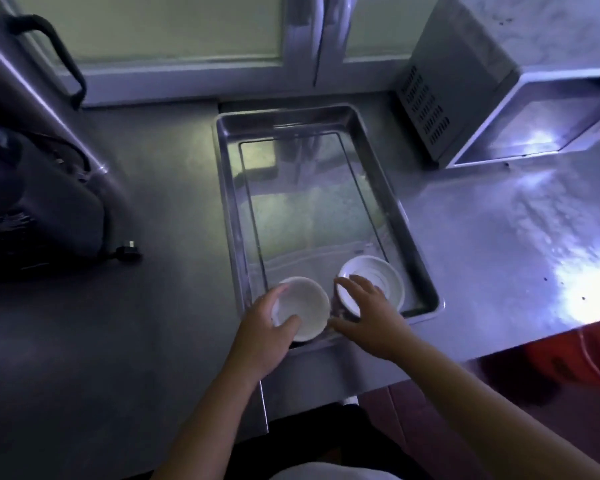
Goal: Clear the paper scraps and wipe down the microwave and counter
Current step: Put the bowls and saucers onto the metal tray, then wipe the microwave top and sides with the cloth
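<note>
Dim, bluish cast. Harsh glare on counter (575, 282) at right and microwave (534, 136) door. Soft overall blur; wide-angle bending at edges.

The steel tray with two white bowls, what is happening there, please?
A person works at the steel tray on the counter. The left hand grips one white bowl at the tray's near end. The right hand, fingers spread, is over the second bowl beside it. The microwave at the back right is untouched.
</note>
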The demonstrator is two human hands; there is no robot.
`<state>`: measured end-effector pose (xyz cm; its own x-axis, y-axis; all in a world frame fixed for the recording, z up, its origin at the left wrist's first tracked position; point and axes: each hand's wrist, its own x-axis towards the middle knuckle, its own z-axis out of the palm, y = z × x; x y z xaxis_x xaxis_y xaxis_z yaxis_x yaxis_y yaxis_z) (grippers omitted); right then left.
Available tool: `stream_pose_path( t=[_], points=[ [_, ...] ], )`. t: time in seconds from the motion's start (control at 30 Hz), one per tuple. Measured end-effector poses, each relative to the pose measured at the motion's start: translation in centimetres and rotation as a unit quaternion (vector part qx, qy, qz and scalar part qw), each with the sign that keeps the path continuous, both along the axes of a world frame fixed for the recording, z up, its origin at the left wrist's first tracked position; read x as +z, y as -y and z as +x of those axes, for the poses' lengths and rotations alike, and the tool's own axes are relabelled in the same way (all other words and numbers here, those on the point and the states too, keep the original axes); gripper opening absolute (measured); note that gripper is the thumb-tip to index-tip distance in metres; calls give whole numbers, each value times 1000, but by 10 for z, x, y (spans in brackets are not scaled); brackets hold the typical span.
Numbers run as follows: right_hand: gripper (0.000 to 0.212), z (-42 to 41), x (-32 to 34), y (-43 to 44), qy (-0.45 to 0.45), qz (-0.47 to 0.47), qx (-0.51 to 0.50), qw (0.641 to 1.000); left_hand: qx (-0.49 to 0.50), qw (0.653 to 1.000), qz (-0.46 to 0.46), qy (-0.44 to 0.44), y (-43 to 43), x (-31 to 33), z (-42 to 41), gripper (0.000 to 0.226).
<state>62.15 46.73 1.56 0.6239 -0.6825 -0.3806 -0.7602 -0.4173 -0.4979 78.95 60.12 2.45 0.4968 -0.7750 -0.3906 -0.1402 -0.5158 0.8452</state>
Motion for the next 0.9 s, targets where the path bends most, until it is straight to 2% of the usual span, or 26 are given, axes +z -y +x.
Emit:
stream_pose_path(
  t=[0.1, 0.3, 0.57, 0.63, 0.73, 0.9],
  points=[
    [68, -51, 8, -9, 0, -10, -87, 996, -108, 991, 0, 84, 21, 7, -17, 55],
    [60, -163, 27, -14, -23, -29, -195, 980, -241, 959, -47, 144, 70, 31, -100, 56],
    [43, -328, 41, 4, 120, 29, -384, 915, -341, 938, -10, 66, 128, 41, -275, 45],
    [29, -379, 43, 9, 151, 31, -426, 892, -339, 940, 16, 25, 141, 40, -319, 36],
    [23, -447, 40, 19, 184, 23, -477, 859, -340, 938, 39, -49, 166, 40, -382, 26],
    [20, -541, 35, 55, 233, 12, -533, 813, -366, 928, 27, -58, 215, 41, -466, 26]
  ],
)
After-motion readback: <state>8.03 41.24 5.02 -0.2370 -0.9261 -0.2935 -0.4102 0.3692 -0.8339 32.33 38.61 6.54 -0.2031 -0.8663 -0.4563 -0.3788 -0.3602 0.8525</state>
